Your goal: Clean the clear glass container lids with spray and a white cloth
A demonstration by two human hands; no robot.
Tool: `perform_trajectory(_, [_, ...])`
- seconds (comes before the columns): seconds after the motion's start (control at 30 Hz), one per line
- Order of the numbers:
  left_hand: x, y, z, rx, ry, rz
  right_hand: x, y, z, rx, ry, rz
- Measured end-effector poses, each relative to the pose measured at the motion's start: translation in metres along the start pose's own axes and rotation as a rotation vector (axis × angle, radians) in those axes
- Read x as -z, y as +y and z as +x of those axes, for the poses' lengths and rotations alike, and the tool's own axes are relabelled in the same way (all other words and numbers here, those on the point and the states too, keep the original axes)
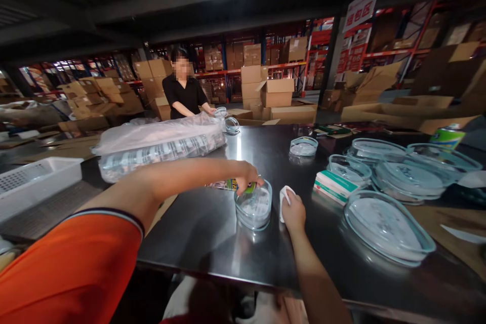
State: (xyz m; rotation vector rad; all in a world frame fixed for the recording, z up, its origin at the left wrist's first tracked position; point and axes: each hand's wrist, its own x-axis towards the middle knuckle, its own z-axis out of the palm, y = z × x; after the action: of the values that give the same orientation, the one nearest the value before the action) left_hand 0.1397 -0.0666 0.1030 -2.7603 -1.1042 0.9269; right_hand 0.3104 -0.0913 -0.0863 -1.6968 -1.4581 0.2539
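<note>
My left hand (246, 174) is closed around a colourful spray can (225, 184), which lies tipped on its side above the left rim of a clear glass dish (253, 221). The dish stands on the dark table, with a whitish, patterned label or print visible in it. To the right of that dish, my right hand (295, 215) grips a folded white cloth or tissue (282, 201) just at the tabletop. Part of the can is hidden behind my left fingers. Whether any spray comes out, I cannot tell.
Several glass dishes (389, 228) and a green-and-white box (336, 187) stand on the right, with a green can (448, 136) behind. A smaller dish (304, 147) sits farther back. Plastic-wrapped goods (163, 147) lie left; a co-worker (184, 93) handles glassware beyond them.
</note>
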Motion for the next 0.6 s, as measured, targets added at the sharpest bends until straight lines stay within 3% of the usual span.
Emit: perform_trajectory(0.6, [-0.002,-0.01,-0.016,-0.013,0.075,0.025,0.001,0.005,0.001,0.003,-0.015,0.037])
